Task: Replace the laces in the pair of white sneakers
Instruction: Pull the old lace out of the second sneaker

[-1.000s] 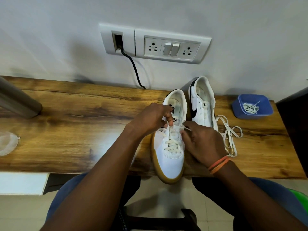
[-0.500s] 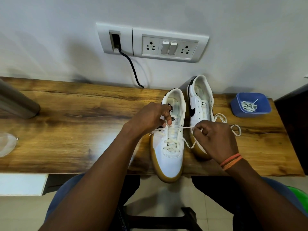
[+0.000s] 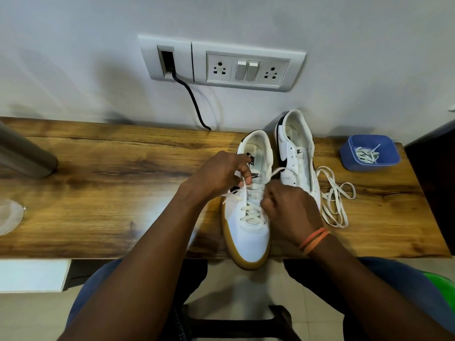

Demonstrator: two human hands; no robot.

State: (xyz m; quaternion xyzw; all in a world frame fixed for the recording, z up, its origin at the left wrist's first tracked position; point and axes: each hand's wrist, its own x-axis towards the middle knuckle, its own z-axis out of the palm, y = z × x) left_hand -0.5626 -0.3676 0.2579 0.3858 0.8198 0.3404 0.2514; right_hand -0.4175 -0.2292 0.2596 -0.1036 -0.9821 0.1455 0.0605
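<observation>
Head view: the near sneaker lies toe toward the person on the counter, its long axis running near to far. The left hand pinches one lace end at the upper eyelets; the right hand, closed on the other end, sits just right of them. A loose lace lies beside the far sneaker.

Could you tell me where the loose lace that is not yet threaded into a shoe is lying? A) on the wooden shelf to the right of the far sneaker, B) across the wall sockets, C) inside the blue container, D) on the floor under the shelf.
A: the loose lace lies in loops on the wooden shelf, just right of the far sneaker.
</observation>
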